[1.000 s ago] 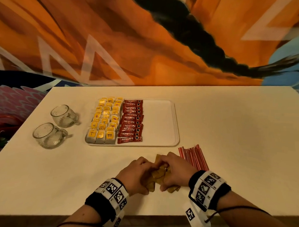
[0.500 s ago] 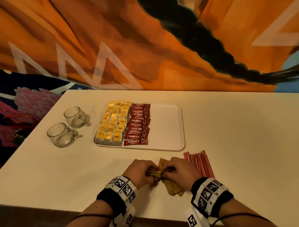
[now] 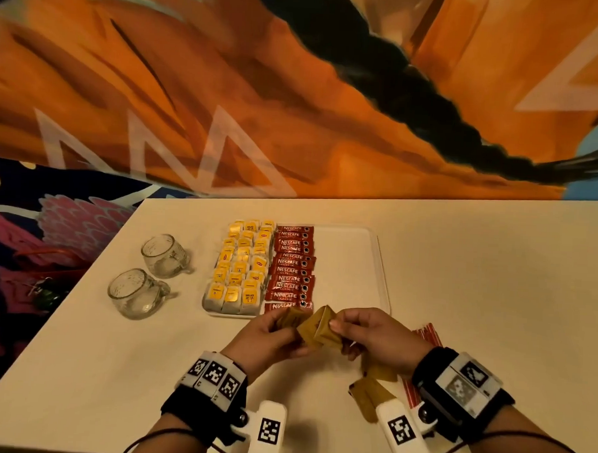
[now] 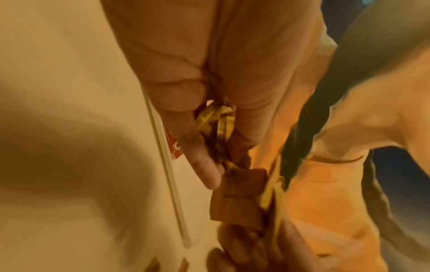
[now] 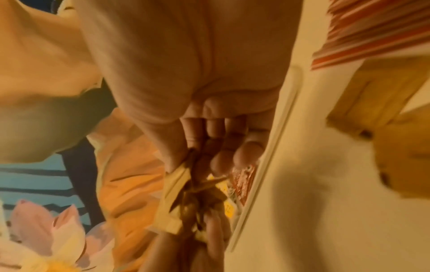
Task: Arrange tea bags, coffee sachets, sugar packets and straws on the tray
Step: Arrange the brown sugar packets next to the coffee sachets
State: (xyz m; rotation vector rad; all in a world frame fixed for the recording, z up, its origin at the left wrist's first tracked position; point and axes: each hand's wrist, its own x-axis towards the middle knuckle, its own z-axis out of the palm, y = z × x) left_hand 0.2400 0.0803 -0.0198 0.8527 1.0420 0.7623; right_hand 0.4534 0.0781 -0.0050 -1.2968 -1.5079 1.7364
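Left hand (image 3: 265, 338): fingers curled, thumb pinching one end of a bunch of brown paper sugar packets (image 3: 315, 328), held just above the cream table (image 3: 493, 286) at the near rim of the white rectangular plastic tray (image 3: 380, 264).
Right hand (image 3: 376, 336): thumb and fingertips pinch the bunch's other end (remaining fingers bent).
Loose brown packets (image 3: 372, 394) lie under the right wrist, beside red-and-white striped straws (image 3: 428, 334).

Warm, dim amber light is washing over everything. The head view is bending outward at its edges. Both wrist views are smearing with blur, and a soft shadow is pooling on the table (image 4: 58, 165).
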